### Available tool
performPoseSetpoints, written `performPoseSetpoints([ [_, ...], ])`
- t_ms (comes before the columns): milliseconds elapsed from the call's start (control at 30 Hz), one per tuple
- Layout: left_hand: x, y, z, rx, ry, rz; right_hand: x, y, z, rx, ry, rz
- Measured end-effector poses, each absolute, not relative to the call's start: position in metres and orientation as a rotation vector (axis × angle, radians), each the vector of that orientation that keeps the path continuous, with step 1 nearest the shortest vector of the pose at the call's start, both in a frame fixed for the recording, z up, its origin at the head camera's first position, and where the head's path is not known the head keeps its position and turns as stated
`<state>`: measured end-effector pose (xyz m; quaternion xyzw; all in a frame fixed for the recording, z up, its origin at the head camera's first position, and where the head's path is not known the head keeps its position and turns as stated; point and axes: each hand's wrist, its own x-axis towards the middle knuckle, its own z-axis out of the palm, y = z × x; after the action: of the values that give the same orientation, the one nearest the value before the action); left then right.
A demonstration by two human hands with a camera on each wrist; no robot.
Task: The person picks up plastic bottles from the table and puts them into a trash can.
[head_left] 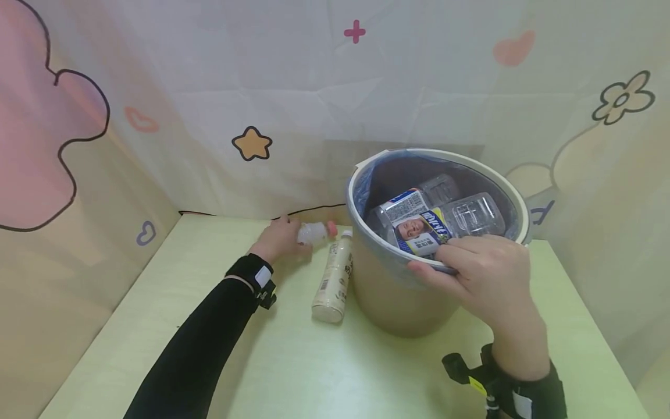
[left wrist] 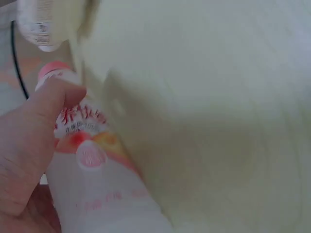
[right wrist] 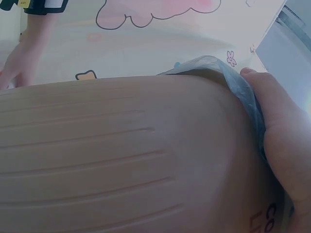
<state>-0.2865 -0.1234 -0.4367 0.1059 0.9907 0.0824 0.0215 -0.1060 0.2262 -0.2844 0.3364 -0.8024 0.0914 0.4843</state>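
My left hand (head_left: pixel 281 238) grips a white plastic drink bottle (head_left: pixel 313 233) with a pink cap, lying toward the back of the table. In the left wrist view the thumb lies across its neck, and peach pictures show on the bottle's label (left wrist: pixel 77 128). My right hand (head_left: pixel 487 276) holds the near rim of a beige trash bin (head_left: pixel 403 302), its thumb outside over the bluish liner bag (right wrist: pixel 245 94). Inside the bin lie two clear plastic bottles, one with a blue and yellow label (head_left: pixel 419 233). A cream-coloured bottle (head_left: pixel 333 279) lies between my left hand and the bin.
The pale yellow-green table (head_left: pixel 293 372) is bounded behind and at the sides by a light curtain (head_left: pixel 293 64) printed with hearts, flowers and a star. The bin stands right of the middle, near the back curtain.
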Motion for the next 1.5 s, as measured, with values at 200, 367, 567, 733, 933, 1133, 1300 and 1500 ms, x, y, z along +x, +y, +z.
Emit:
performPoseSetpoints([
  [200,-0.281,-0.126,-0.440,0.293,3.034,0.214,-0.106,0.224,-0.284,0.827,-1.944,0.238],
  [367,-0.279,-0.126,-0.443,0.288,3.052,0.161,-0.106,0.224,-0.284,0.820,-1.919,0.244],
  [567,-0.277,-0.128,-0.444,0.301,3.051,0.162,-0.106,0.223,-0.284,0.819,-1.904,0.249],
  [733,-0.275,-0.132,-0.446,0.286,3.062,0.173,-0.106,0.222,-0.284,0.822,-1.904,0.250],
  [933,-0.269,-0.131,-0.449,0.301,3.101,0.201,-0.105,0.223,-0.283,0.825,-1.905,0.251],
  [1133,-0.260,-0.128,-0.450,0.324,3.092,0.197,-0.105,0.223,-0.283,0.824,-1.913,0.237],
  [1300,-0.253,-0.133,-0.454,0.318,3.085,0.196,-0.105,0.222,-0.284,0.822,-1.905,0.254],
  [1500,-0.247,-0.138,-0.450,0.339,3.093,0.230,-0.105,0.223,-0.284,0.820,-1.906,0.256],
])
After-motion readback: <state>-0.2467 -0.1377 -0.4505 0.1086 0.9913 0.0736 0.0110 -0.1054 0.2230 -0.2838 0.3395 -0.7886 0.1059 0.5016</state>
